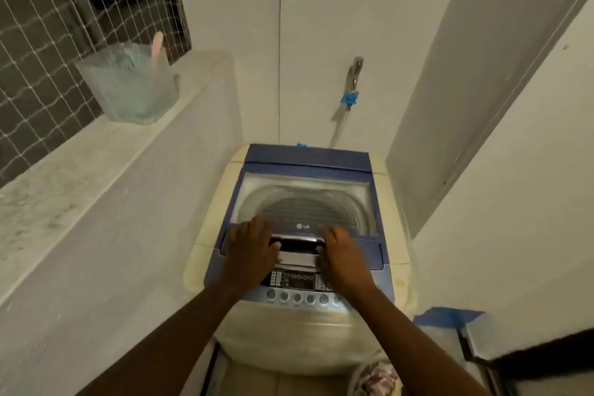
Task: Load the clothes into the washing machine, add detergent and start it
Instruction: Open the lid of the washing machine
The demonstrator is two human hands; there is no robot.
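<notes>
A top-loading washing machine (209, 228) with a blue frame stands in a narrow corner. Its clear lid (305, 199) is down, and the steel drum shows through it. My left hand (250, 251) and my right hand (342, 254) lie on the lid's front edge, one on each side of the silver handle (297, 239), fingers spread flat over it. The control panel (299, 288) with its row of round buttons sits just below my hands. A patterned cloth (376, 379) shows at the bottom edge, by the machine's front.
A stone ledge (64, 177) runs along the left, with a clear plastic tub (128, 83) on it before a netted window. A wall tap (353, 74) with blue tape sits behind the machine. A white wall stands close on the right.
</notes>
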